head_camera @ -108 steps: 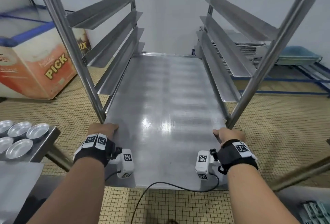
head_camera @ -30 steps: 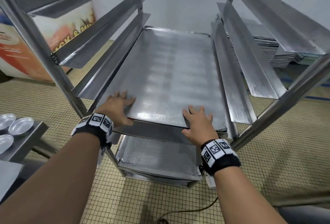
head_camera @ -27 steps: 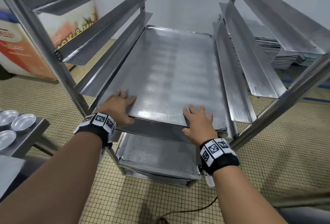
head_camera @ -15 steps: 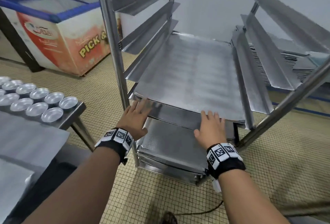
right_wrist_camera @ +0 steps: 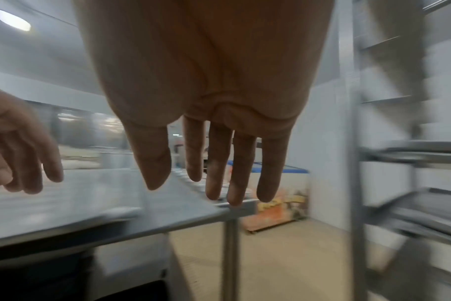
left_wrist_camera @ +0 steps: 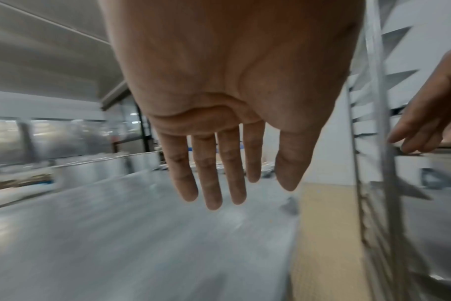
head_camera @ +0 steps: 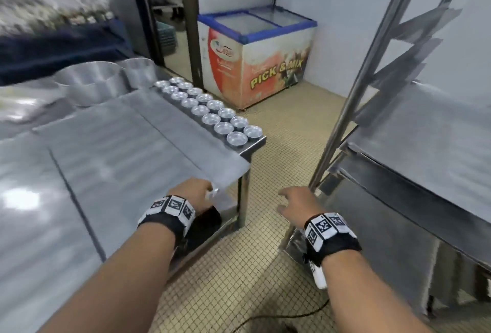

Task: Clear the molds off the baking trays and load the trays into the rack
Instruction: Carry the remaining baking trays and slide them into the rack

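Bare baking trays (head_camera: 111, 152) lie flat on the steel table at the left, one overhanging its near right corner. Several small round metal molds (head_camera: 212, 114) stand in two rows along the table's right edge. The rack (head_camera: 414, 146) with a loaded tray (head_camera: 435, 130) stands at the right. My left hand (head_camera: 191, 191) hovers empty at the overhanging tray's near corner, fingers straight in the left wrist view (left_wrist_camera: 219, 173). My right hand (head_camera: 295, 202) hangs empty in the gap between table and rack, fingers relaxed in the right wrist view (right_wrist_camera: 219, 173).
A chest freezer (head_camera: 265, 61) with "PICK & MIX" lettering stands beyond the table against the wall. Large round metal tins (head_camera: 106, 80) sit at the table's far side. A cable (head_camera: 265, 319) trails over the tiled floor between table and rack.
Both hands have let go of the tray pushed into the rack and swung left toward the table. My view has turned left from the rack to the table.
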Demonstrator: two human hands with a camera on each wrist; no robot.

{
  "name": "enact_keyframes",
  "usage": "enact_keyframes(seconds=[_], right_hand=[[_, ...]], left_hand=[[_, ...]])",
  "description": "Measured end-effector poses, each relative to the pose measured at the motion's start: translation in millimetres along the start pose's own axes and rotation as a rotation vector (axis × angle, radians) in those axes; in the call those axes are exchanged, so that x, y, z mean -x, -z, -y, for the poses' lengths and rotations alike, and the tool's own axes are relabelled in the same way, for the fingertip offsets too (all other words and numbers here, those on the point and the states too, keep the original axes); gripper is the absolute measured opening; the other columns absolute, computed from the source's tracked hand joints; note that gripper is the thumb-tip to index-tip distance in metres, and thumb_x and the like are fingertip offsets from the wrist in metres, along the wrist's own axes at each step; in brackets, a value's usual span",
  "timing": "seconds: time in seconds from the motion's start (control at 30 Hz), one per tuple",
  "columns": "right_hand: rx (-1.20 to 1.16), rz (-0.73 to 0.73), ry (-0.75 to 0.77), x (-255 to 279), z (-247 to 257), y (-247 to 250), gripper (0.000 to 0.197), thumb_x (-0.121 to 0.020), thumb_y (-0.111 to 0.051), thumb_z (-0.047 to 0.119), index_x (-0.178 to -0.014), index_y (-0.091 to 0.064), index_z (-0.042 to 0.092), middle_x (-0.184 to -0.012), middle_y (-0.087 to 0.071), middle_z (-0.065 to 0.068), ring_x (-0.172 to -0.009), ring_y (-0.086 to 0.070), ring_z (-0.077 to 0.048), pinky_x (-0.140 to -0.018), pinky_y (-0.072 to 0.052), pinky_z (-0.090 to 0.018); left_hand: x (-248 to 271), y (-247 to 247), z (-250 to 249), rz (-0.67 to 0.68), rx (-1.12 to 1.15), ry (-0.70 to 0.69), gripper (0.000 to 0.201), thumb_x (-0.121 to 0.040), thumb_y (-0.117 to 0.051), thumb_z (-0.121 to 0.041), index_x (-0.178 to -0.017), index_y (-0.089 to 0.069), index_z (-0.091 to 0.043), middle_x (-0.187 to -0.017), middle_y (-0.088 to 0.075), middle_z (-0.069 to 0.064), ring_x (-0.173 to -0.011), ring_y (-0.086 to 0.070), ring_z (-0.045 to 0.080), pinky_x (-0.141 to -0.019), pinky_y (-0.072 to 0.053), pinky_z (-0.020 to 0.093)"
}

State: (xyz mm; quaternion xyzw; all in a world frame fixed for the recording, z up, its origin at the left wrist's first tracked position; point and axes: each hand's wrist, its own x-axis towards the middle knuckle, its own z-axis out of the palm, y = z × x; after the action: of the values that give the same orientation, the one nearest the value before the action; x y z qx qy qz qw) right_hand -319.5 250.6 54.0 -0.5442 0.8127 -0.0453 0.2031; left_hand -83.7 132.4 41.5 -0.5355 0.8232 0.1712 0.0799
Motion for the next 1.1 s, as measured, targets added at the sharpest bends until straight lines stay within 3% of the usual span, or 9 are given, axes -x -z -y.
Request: enact_keyframes(seconds=[0.13,0.27,0.37,0.47,0.53,0.67,0.8,0.97,1.1], right_hand=[[0.109,0.077,0.247,-16,94,-33,0.037,-0.091,-0.061,0.032,-0.126,-0.063,0.022,-0.122,-0.067,-0.005,-0.108,-0.064,-0.026,-0.093,-0.053,-0.039],[0.183,0.219,0.466,-27,177,-72,0.048,-0.091,-0.058,0.031,-0.138,-0.054,0.023,-0.139,-0.057,-0.002,-0.125,-0.055,-0.023,-0.105,-0.044,-0.036],[0.234,0.298,0.637,-25,234,-101,0.051,-0.093,-0.053,0.029,-0.143,-0.049,0.022,-0.145,-0.051,-0.003,-0.132,-0.048,-0.023,-0.107,-0.041,-0.034],[0.291,0.377,0.825,-17,285,-131,0.052,-0.095,-0.051,0.028,-0.147,-0.044,0.021,-0.149,-0.046,-0.005,-0.135,-0.044,-0.025,-0.11,-0.039,-0.038],[0.344,0.423,0.965,-11,315,-150,0.056,-0.098,-0.05,0.029,-0.151,-0.035,0.02,-0.156,-0.034,-0.007,-0.143,-0.032,-0.027,-0.115,-0.031,-0.039],[0.468,0.483,1.161,-5,355,-184,0.066,-0.099,-0.049,0.041,-0.156,-0.02,0.025,-0.165,-0.002,-0.008,-0.152,0.0,-0.027,-0.122,-0.006,-0.041],[0.523,0.482,1.216,-16,366,-207,0.072,-0.095,-0.047,0.054,-0.156,-0.014,0.033,-0.165,0.009,-0.007,-0.151,0.012,-0.03,-0.122,0.0,-0.05],[0.494,0.445,1.226,-42,362,-214,0.061,-0.095,-0.04,0.059,-0.151,-0.021,0.044,-0.165,0.001,0.001,-0.15,0.006,-0.034,-0.12,-0.005,-0.054],[0.417,0.376,1.238,-48,362,-215,0.05,-0.095,-0.041,0.056,-0.143,-0.037,0.039,-0.16,-0.016,0.0,-0.148,-0.007,-0.035,-0.12,-0.014,-0.049]], left_hand=[[46,-15,106,0.021,0.06,0.275,0.05,-0.085,-0.06,-0.04,-0.134,-0.052,-0.031,-0.135,-0.057,0.002,-0.121,-0.056,0.025,-0.101,-0.047,0.039],[102,-39,185,-0.011,0.146,0.535,0.051,-0.089,-0.056,-0.035,-0.14,-0.047,-0.029,-0.141,-0.05,0.002,-0.127,-0.051,0.025,-0.103,-0.046,0.04],[146,-61,230,-0.042,0.198,0.729,0.057,-0.093,-0.051,-0.042,-0.146,-0.036,-0.027,-0.146,-0.044,0.001,-0.134,-0.042,0.025,-0.106,-0.042,0.045],[187,-84,258,-0.067,0.243,0.97,0.063,-0.093,-0.045,-0.05,-0.149,-0.022,-0.034,-0.158,-0.021,0.002,-0.145,-0.021,0.031,-0.112,-0.032,0.054],[205,-99,264,-0.08,0.299,1.083,0.072,-0.088,-0.047,-0.061,-0.148,-0.014,-0.042,-0.161,-0.007,0.003,-0.147,-0.009,0.036,-0.112,-0.024,0.062],[215,-125,254,-0.086,0.357,1.111,0.075,-0.09,-0.032,-0.071,-0.151,0.004,-0.046,-0.162,0.015,0.001,-0.149,0.007,0.037,-0.114,-0.015,0.064],[211,-125,251,-0.099,0.352,1.138,0.073,-0.091,-0.033,-0.068,-0.151,0.001,-0.046,-0.163,0.013,0.001,-0.149,0.005,0.036,-0.115,-0.017,0.063],[203,-117,249,-0.075,0.377,1.178,0.084,-0.081,-0.041,-0.077,-0.15,-0.003,-0.047,-0.164,0.006,-0.002,-0.149,-0.004,0.034,-0.113,-0.023,0.063],[195,-108,248,-0.085,0.376,1.195,0.086,-0.072,-0.049,-0.079,-0.144,-0.022,-0.043,-0.154,-0.024,-0.002,-0.134,-0.035,0.028,-0.099,-0.045,0.052]])
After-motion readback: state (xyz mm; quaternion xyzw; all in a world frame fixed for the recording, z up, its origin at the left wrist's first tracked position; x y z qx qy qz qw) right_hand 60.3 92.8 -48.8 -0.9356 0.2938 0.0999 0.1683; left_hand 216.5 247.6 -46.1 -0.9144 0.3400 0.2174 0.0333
